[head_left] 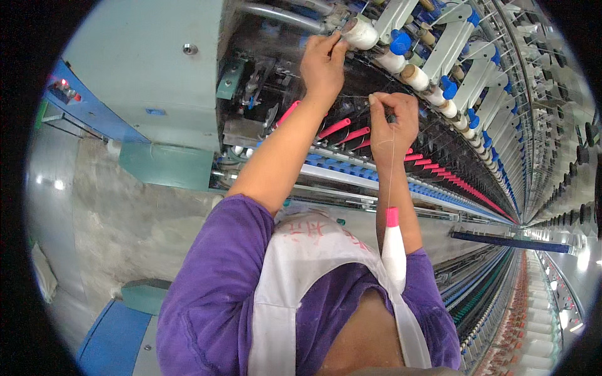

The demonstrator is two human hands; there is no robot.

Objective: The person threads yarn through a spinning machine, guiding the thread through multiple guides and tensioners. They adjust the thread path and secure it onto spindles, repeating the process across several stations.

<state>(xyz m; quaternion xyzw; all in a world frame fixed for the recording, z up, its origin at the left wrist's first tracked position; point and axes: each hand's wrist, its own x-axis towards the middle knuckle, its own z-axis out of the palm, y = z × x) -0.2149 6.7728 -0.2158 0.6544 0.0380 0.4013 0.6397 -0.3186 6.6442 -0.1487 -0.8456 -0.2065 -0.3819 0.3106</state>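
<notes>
A: status on the hands?

B: left hand [323, 62] up at the top of the spinning frame [157, 81]; fingers pinched shut at the white roller [359, 32], touching its near end; can't tell if it grips the roller itself or just thread there.

A: right?

B: right hand [393, 122] lower, just beside the left, in front of the pink spindle tips [342, 128]; thumb + forefinger closed tight on a thin thread [390, 175]; thread runs straight down from the pinch to the bobbin [394, 247].

A: bobbin where?

B: white yarn w/ pink tip, upright, by the right forearm, in front of the white apron [301, 269]; can't tell what holds it up, base hidden by the apron strap.

A: around it?

B: row of white rollers w/ blue caps [399, 42] runs from the left hand off toward the frame's far right end; pink spindle row follows under it; grey-green end cabinet at the frame's left end; concrete floor [119, 207] below; purple sleeves [213, 294] on both arms.
</notes>
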